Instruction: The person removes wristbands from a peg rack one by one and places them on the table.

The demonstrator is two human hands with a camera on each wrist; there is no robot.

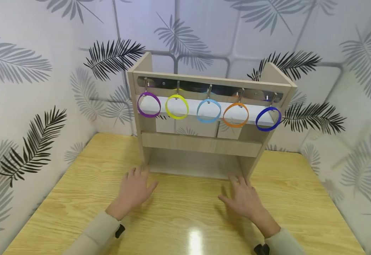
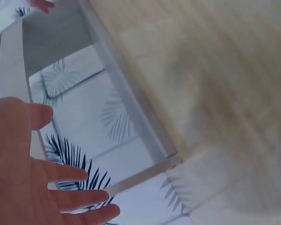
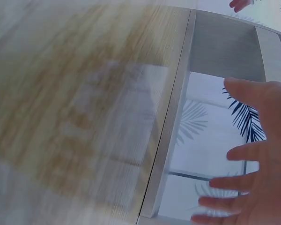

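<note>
A light wooden rack (image 1: 201,141) stands at the back of the table, with a dark metal strip of hooks along its upper front. From the hooks hang several wristband-like rings: purple (image 1: 149,115), yellow (image 1: 177,117), light blue (image 1: 209,120), orange (image 1: 235,125) and dark blue (image 1: 268,128). My left hand (image 1: 133,189) is at the rack's lower left corner, fingers spread and holding nothing. By the lower right corner is my right hand (image 1: 244,198), its fingers also spread and its palm free. Both wrist views show the fingers stretched out in front of the rack.
The rack rests on a wood-grain table (image 1: 185,216) whose sides run close to the walls. Behind it and at both sides is leaf-patterned wall covering (image 1: 23,106). A dark strap piece (image 1: 120,231) shows at the left cuff, another (image 1: 262,249) at the right.
</note>
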